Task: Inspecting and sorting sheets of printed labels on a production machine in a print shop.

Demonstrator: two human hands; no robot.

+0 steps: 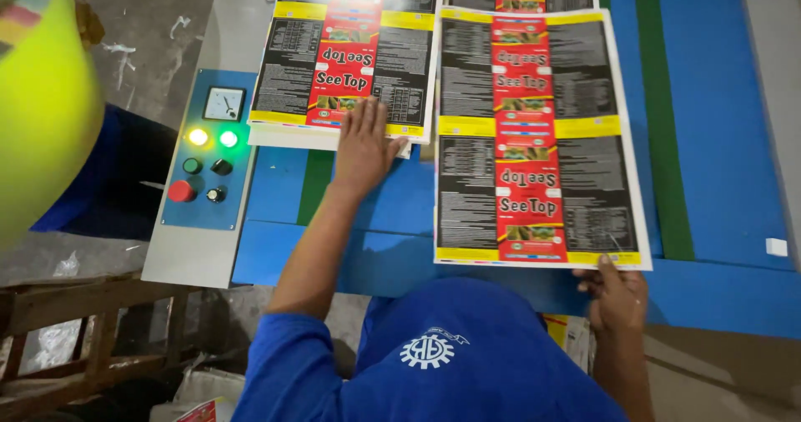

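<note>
- Left hand (364, 142) lies spread, flat on the printed stack (346, 50) at the table's (717, 96) far edge.
- Right hand (619, 297) pinches the loose sheet's (534, 138) near corner.
- Sheet judged light, floppy; best held by edges.

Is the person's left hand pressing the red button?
No, the left hand lies flat on a printed sheet, away from the red button.

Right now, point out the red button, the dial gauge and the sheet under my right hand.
Red button (180, 191), head view, its cap.
Dial gauge (224, 103), head view, its white face.
Printed sheet (534, 138), head view, its red middle strip.
</note>
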